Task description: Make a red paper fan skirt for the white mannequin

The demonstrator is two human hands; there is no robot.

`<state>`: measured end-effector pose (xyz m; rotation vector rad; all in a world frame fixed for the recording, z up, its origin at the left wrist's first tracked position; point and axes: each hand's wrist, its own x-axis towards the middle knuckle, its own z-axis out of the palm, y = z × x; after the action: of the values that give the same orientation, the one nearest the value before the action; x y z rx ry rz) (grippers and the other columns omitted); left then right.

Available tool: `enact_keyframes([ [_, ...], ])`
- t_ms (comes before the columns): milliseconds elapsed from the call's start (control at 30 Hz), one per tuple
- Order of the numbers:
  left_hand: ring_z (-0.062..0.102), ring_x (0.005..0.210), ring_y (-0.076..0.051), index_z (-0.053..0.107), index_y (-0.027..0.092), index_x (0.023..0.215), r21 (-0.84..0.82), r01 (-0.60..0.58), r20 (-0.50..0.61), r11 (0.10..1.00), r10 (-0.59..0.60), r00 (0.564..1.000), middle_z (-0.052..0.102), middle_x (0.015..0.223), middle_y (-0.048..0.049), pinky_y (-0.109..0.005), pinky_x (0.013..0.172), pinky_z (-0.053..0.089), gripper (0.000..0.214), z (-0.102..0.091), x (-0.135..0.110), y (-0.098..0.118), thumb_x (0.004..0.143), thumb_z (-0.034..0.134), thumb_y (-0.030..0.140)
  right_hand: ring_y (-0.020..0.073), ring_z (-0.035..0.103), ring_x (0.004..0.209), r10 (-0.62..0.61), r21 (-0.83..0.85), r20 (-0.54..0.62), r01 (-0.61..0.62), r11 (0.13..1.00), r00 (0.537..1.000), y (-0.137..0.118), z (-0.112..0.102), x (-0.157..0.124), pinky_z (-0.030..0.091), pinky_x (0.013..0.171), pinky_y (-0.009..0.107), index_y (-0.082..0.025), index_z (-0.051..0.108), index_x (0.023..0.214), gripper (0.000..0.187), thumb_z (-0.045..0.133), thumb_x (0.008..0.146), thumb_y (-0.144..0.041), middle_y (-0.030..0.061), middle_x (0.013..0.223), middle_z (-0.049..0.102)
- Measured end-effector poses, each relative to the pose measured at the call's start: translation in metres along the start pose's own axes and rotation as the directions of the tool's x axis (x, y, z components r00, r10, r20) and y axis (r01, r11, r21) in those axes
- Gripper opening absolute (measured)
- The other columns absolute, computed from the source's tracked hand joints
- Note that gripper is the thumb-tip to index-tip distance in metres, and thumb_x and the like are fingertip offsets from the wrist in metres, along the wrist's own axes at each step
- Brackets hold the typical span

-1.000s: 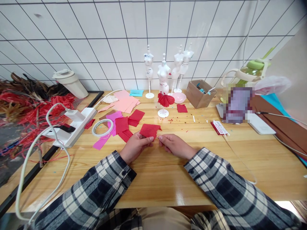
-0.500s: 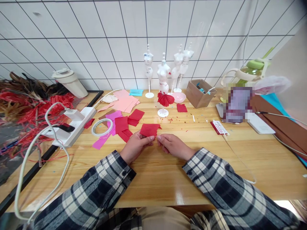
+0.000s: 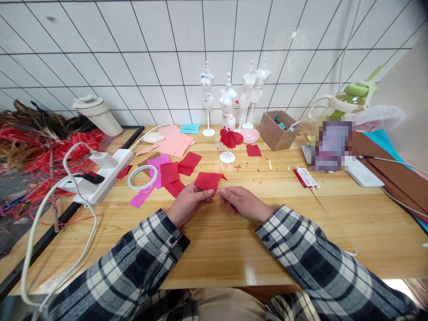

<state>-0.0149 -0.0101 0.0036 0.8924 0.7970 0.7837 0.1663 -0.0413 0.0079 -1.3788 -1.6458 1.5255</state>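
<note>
My left hand (image 3: pixel 190 200) pinches a red crepe paper piece (image 3: pixel 207 180) between thumb and fingers, just above the table. The paper's right edge is ragged. Close to that edge, my right hand (image 3: pixel 243 202) has its thumb and forefinger pressed together; what sits in the pinch is too small to make out. Beyond both hands stands a white mini mannequin (image 3: pixel 228 100) on a round base, wearing a pleated red paper skirt (image 3: pixel 231 138). More red paper squares (image 3: pixel 170 174) lie left of my hands, over magenta strips (image 3: pixel 139 198) and beside a tape roll (image 3: pixel 142 177).
Several other white mannequins (image 3: pixel 207 93) stand by the tiled wall, near a pink dish (image 3: pixel 250 135) and a cardboard box (image 3: pixel 279 130). A power strip (image 3: pixel 107 174) with cables borders the left side. A phone (image 3: pixel 332 145) and green-lidded bottle (image 3: pixel 354 96) stand right.
My right hand has shifted slightly right, and the gap between my hands is a little wider. My left hand still holds the red paper, moved a touch left.
</note>
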Motion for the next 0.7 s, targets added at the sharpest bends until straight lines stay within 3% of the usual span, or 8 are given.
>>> enact_keyframes([
  [700, 0.062, 0.073, -0.015, 0.068, 0.013, 0.082, 0.029, 0.022, 0.048, 0.999, -0.023, 0.999, 0.07, 0.08, -0.0043, -0.029, 0.074, 0.048, 0.02, -0.0037, 0.0001, -0.0016, 0.066, 0.078, 0.021, 0.0084, 0.039, 0.043, -0.029, 0.0, 0.04, 0.029, 1.0, 0.999, 0.001, -0.0016, 0.0, 0.029, 0.045, 0.021, -0.018, 0.051, 0.07, 0.039, 0.039, 0.094, -0.046, -0.0058, 0.048, 0.043],
])
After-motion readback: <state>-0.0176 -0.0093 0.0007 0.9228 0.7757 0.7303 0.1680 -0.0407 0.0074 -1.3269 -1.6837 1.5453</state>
